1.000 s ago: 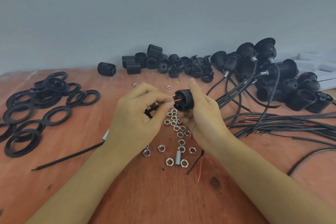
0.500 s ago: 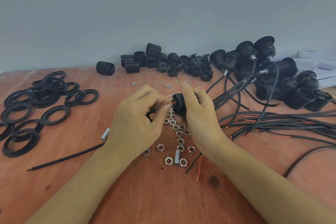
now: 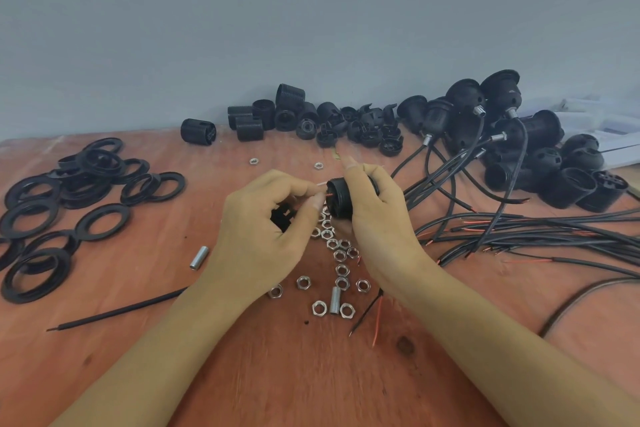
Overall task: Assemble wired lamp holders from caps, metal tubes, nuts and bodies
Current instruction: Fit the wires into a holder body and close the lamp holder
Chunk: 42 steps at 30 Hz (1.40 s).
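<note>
The right hand is wrapped round a black lamp holder body, held just above the middle of the tabletop with its open end turned left; the left hand pinches a thin red wire at that opening between thumb and fingertip, and a small black plastic piece sits tucked in its curled palm.

The wire end is fine and limp, so it may well buckle or splay instead of passing through; whether it is already inside the body I cannot tell. A tug could pull it back out; the tucked piece could slip free while the fingers are busy; either wrist could brush the nuts lying directly below and scatter them.

The body is matt moulded plastic, cylindrical, hard enough to take a firm grip; the nuts are small bright hexagons, likely to roll or skate; a short metal tube among them is silvery and threaded. Flat black rings lie heaped at the left; sheathed cables with red cores sprawl at the right; the tabletop is reddish wood, grained and knotted.
</note>
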### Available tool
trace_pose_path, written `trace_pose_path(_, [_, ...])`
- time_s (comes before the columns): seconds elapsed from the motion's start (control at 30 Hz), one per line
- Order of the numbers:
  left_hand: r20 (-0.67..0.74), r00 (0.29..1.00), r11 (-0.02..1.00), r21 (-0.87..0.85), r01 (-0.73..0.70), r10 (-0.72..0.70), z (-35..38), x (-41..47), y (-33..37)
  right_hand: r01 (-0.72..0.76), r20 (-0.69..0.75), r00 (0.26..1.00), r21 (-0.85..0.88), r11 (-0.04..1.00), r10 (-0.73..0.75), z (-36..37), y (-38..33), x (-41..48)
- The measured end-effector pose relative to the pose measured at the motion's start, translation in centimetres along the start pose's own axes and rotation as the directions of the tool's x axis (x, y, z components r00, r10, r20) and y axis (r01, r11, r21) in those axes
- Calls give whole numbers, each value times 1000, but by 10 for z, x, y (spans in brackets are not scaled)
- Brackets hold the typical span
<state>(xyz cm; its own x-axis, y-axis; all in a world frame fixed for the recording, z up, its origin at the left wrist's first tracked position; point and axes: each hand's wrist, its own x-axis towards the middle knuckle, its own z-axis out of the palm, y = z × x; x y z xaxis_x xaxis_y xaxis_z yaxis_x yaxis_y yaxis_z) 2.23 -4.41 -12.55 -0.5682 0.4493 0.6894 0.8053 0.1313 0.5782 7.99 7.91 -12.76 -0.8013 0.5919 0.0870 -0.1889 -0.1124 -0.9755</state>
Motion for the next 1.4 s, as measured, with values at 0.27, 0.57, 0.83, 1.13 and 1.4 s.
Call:
trace_pose_path(0.27, [-30,998,999,2,-49,49,2,-2,-3,63,-5,998,-87,994,-64,-1,1,-2])
trace_pose_path(0.57, [-76,986,985,96,-143,151,7,-7,-5,106,-4,994,-81,991,-107,1,6,-6])
trace_pose_path(0.83, [-25,997,997,8,-74,75,4,-4,-6,77,47,996,-114,991,-72,-4,6,-2])
trace_pose_path(1.13, [327,903,877,-296,379,-279,-18,10,-18,172,-66,982,-76,982,-177,-19,-7,14])
trace_pose_path(1.4, [356,914,933,-220,284,-194,-14,10,-7,431,140,900,-159,888,-412,-18,-12,2])
